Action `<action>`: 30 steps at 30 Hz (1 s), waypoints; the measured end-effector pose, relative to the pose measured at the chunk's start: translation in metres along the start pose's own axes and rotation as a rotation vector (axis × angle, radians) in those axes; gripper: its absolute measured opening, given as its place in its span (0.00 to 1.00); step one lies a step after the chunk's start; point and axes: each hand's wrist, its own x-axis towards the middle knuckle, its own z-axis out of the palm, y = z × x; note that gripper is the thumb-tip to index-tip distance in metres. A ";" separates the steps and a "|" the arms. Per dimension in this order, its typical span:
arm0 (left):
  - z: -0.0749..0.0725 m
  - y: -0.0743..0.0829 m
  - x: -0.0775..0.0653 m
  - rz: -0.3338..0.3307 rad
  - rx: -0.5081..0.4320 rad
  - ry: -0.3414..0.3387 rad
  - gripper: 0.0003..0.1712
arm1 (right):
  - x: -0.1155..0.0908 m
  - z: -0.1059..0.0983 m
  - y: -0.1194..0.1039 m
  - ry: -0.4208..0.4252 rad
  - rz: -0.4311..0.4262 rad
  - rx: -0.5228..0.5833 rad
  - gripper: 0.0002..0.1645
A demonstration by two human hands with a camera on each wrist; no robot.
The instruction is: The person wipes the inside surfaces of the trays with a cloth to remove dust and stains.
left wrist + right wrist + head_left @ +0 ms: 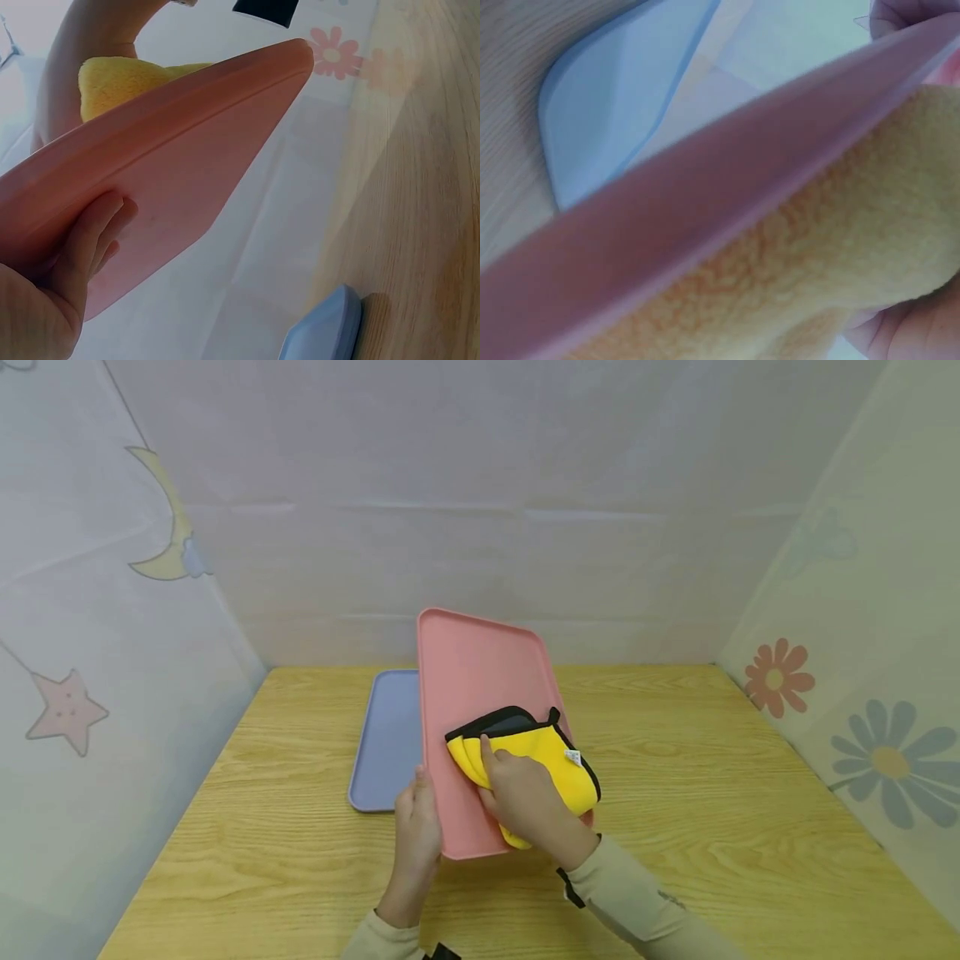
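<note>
A pink rectangular tray (480,668) is held up at a tilt, its inner face toward the head camera. My left hand (416,822) grips its left edge near the lower corner; in the left wrist view, fingers (97,217) lie against its underside. On the tray's inner face, my right hand (525,793) holds a yellow cloth (543,743) with a black border, dark inner side and small white label. The right index finger points up along the cloth, while its other fingers are partly hidden. Plush yellow fabric (817,247) bulges along the tray's rim in the right wrist view.
A blue tray (386,743) lies flat on the wooden table (285,835), left of the pink one and partly covered by it in the head view. Pale cloth walls (480,510) with printed flowers, a star and a moon enclose the table's back and sides.
</note>
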 end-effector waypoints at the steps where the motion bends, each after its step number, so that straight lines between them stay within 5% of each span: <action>1: 0.000 0.000 0.000 -0.003 -0.003 -0.001 0.32 | 0.000 0.000 -0.001 -0.001 -0.006 0.002 0.32; 19: 0.004 -0.005 0.002 -0.001 0.003 -0.013 0.30 | -0.001 -0.006 -0.019 0.055 -0.174 -0.144 0.26; 30: 0.006 -0.004 0.000 -0.010 -0.007 0.048 0.29 | -0.010 -0.004 -0.003 0.071 -0.194 -0.149 0.24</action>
